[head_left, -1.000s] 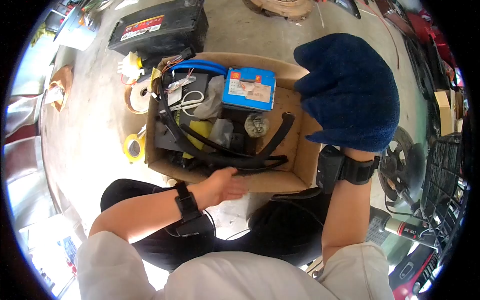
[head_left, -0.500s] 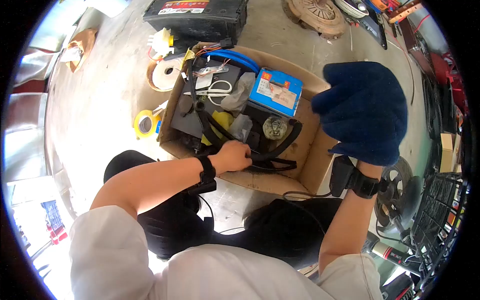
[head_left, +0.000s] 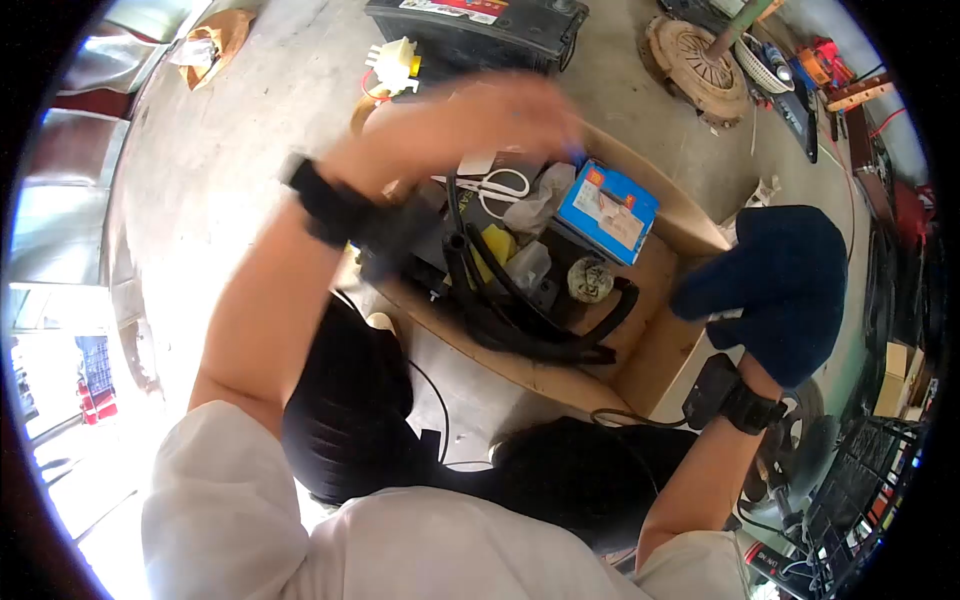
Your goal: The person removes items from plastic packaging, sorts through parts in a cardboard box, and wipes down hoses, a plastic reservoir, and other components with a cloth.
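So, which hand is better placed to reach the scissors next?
Left, probably: the bare left hand appears over the box near the scissors, while the right hand is covered by navy cloth and farther away.

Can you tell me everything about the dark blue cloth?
The dark blue cloth looks soft, like towel fabric. It is draped over the person's right hand, hiding it, and ends near the black wrist strap. It is by the right end of the cardboard box; I can't tell whether they touch.

Garage workshop — battery [head_left: 485, 40], clutch cover [head_left: 690, 75]
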`<state>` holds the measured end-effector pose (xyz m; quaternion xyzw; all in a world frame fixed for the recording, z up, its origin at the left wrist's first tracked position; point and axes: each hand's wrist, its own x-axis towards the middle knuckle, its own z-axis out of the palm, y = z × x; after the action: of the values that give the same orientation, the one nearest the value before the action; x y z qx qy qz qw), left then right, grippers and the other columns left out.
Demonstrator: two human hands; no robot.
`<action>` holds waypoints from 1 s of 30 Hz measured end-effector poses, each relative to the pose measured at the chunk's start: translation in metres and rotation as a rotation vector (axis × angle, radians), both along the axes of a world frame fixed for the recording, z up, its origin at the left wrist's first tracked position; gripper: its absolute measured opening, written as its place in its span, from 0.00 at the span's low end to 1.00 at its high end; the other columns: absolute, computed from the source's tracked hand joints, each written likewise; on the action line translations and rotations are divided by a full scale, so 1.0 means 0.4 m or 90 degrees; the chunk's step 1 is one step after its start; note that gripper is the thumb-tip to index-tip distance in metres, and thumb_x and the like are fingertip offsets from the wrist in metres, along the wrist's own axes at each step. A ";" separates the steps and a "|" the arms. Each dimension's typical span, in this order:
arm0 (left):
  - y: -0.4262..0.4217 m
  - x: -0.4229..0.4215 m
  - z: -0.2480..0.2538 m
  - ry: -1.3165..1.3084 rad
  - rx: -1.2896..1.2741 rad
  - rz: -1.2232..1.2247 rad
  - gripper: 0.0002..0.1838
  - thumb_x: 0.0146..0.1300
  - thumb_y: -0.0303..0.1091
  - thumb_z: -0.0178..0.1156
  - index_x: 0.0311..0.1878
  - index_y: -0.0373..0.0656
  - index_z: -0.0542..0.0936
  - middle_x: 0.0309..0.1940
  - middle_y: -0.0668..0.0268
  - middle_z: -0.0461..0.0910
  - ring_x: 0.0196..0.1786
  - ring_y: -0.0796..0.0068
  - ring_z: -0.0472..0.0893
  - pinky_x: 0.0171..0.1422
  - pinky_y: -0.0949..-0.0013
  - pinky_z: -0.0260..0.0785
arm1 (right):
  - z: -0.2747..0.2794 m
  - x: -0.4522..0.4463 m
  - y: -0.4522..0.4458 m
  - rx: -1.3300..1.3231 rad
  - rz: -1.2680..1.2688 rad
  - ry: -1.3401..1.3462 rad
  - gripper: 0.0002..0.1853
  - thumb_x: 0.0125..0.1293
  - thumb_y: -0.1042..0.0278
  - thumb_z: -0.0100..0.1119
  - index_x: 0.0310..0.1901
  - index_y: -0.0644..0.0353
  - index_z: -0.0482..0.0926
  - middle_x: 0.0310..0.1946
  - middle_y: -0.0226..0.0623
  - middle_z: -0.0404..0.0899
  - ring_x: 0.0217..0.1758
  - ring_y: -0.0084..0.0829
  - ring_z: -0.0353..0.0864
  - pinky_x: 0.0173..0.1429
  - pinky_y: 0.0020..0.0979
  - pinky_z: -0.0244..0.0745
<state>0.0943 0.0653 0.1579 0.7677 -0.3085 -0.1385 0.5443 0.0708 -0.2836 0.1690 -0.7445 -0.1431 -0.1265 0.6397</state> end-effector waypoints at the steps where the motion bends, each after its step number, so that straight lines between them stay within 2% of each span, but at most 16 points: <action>1: 0.089 0.046 0.006 0.021 0.013 0.160 0.20 0.65 0.41 0.51 0.54 0.37 0.75 0.55 0.60 0.73 0.56 0.72 0.74 0.64 0.68 0.62 | -0.002 -0.003 0.008 0.007 0.005 0.005 0.25 0.63 0.65 0.52 0.59 0.70 0.64 0.53 0.56 0.72 0.52 0.48 0.77 0.55 0.42 0.76; 3: 0.255 0.105 -0.004 0.010 -0.113 0.480 0.17 0.67 0.35 0.49 0.53 0.35 0.75 0.51 0.59 0.77 0.54 0.70 0.76 0.65 0.69 0.63 | -0.015 -0.002 -0.006 -0.091 -0.022 -0.010 0.24 0.64 0.66 0.49 0.58 0.71 0.63 0.53 0.56 0.72 0.51 0.48 0.77 0.55 0.43 0.76; 4: 0.340 0.092 -0.044 -0.042 -0.146 0.507 0.16 0.66 0.33 0.50 0.54 0.35 0.74 0.52 0.58 0.76 0.54 0.71 0.76 0.67 0.70 0.62 | -0.017 0.002 -0.008 -0.140 -0.037 -0.022 0.23 0.65 0.66 0.48 0.58 0.72 0.63 0.54 0.56 0.72 0.51 0.49 0.77 0.55 0.43 0.76; 5: 0.427 0.097 -0.130 0.067 -0.106 0.739 0.16 0.64 0.29 0.50 0.54 0.37 0.74 0.54 0.59 0.75 0.55 0.68 0.76 0.66 0.69 0.63 | -0.013 0.004 -0.003 -0.135 -0.029 -0.011 0.23 0.65 0.67 0.47 0.58 0.73 0.63 0.54 0.56 0.72 0.51 0.49 0.77 0.55 0.43 0.76; 6: 0.518 0.073 -0.234 0.108 0.000 0.822 0.18 0.62 0.31 0.53 0.55 0.38 0.73 0.53 0.58 0.75 0.55 0.66 0.75 0.63 0.68 0.64 | -0.009 0.007 0.003 -0.130 -0.022 -0.001 0.23 0.65 0.67 0.47 0.58 0.73 0.63 0.53 0.56 0.72 0.51 0.49 0.77 0.55 0.43 0.76; 9: 0.612 -0.129 -0.519 0.302 0.634 0.579 0.27 0.54 0.36 0.61 0.58 0.42 0.70 0.50 0.55 0.76 0.55 0.62 0.74 0.57 0.65 0.67 | 0.035 -0.002 0.063 0.043 0.075 0.104 0.23 0.64 0.68 0.48 0.57 0.74 0.63 0.53 0.57 0.72 0.51 0.48 0.78 0.54 0.43 0.76; 11: 0.536 -0.214 -0.507 0.434 0.780 0.284 0.36 0.42 0.38 0.69 0.58 0.43 0.69 0.47 0.52 0.78 0.54 0.64 0.76 0.55 0.63 0.69 | 0.060 0.003 0.099 0.161 0.140 0.173 0.23 0.64 0.68 0.48 0.57 0.74 0.63 0.52 0.58 0.72 0.51 0.48 0.78 0.54 0.43 0.77; 12: 0.497 -0.216 -0.488 0.486 0.809 0.152 0.36 0.39 0.37 0.71 0.56 0.43 0.71 0.47 0.52 0.78 0.53 0.62 0.76 0.55 0.63 0.69 | 0.064 0.023 0.088 -0.090 0.189 0.036 0.23 0.63 0.68 0.49 0.56 0.74 0.64 0.52 0.59 0.72 0.50 0.49 0.78 0.53 0.44 0.77; 14: 0.522 -0.262 -0.692 0.225 0.834 0.165 0.32 0.37 0.35 0.70 0.52 0.43 0.74 0.44 0.52 0.79 0.50 0.55 0.78 0.53 0.62 0.70 | 0.064 0.031 0.104 -0.297 0.213 -0.070 0.23 0.63 0.68 0.50 0.56 0.74 0.64 0.51 0.59 0.73 0.49 0.48 0.78 0.52 0.43 0.77; 15: 0.485 -0.267 -0.679 0.003 0.696 0.046 0.27 0.40 0.36 0.67 0.48 0.42 0.75 0.41 0.53 0.80 0.47 0.51 0.78 0.52 0.61 0.70 | 0.060 0.026 0.109 -0.283 0.197 -0.046 0.23 0.62 0.68 0.50 0.56 0.74 0.64 0.51 0.58 0.73 0.49 0.48 0.79 0.52 0.42 0.78; 18: 0.456 -0.306 -0.732 0.163 0.680 0.075 0.22 0.47 0.38 0.62 0.48 0.44 0.76 0.41 0.53 0.80 0.46 0.50 0.78 0.51 0.60 0.70 | 0.041 0.014 0.109 -0.134 0.131 0.029 0.24 0.61 0.68 0.52 0.56 0.74 0.64 0.50 0.58 0.74 0.48 0.47 0.79 0.51 0.40 0.78; 22: 0.471 -0.332 -0.832 -0.148 0.757 0.054 0.20 0.53 0.40 0.56 0.50 0.43 0.76 0.48 0.52 0.77 0.53 0.54 0.73 0.59 0.59 0.62 | 0.018 0.010 0.103 0.030 0.086 0.065 0.24 0.60 0.68 0.53 0.55 0.74 0.65 0.48 0.57 0.75 0.47 0.46 0.80 0.49 0.38 0.78; 26: 0.528 -0.340 -0.928 -0.103 0.805 0.034 0.19 0.56 0.38 0.53 0.50 0.41 0.76 0.47 0.52 0.77 0.51 0.53 0.74 0.59 0.59 0.62 | 0.022 0.014 0.112 0.084 0.113 0.108 0.25 0.58 0.68 0.55 0.55 0.73 0.66 0.47 0.57 0.76 0.46 0.44 0.81 0.48 0.36 0.79; 27: 0.498 -0.311 -0.847 -0.041 0.903 0.032 0.21 0.53 0.40 0.58 0.49 0.40 0.75 0.43 0.52 0.79 0.47 0.52 0.77 0.55 0.59 0.66 | 0.023 0.015 0.119 0.098 0.129 0.125 0.25 0.58 0.68 0.55 0.55 0.73 0.66 0.46 0.56 0.77 0.46 0.44 0.81 0.47 0.36 0.79; 29: 0.435 -0.249 -0.634 0.025 0.838 0.222 0.22 0.47 0.41 0.63 0.45 0.40 0.76 0.40 0.54 0.80 0.49 0.54 0.77 0.55 0.59 0.67 | 0.021 0.019 0.128 0.103 0.157 0.143 0.25 0.57 0.68 0.56 0.54 0.73 0.66 0.45 0.56 0.77 0.45 0.44 0.81 0.47 0.35 0.79; 30: 0.426 -0.221 -0.546 0.055 0.802 0.318 0.22 0.44 0.42 0.66 0.43 0.40 0.77 0.38 0.55 0.80 0.50 0.55 0.77 0.55 0.60 0.68 | 0.011 0.026 0.103 -0.107 0.133 0.085 0.25 0.56 0.67 0.57 0.54 0.72 0.67 0.46 0.54 0.77 0.45 0.42 0.81 0.46 0.33 0.79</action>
<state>0.0061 0.2355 -0.0605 0.9803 0.0395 -0.1926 0.0205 0.0812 -0.2423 0.1735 -0.7834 -0.1872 0.0032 0.5927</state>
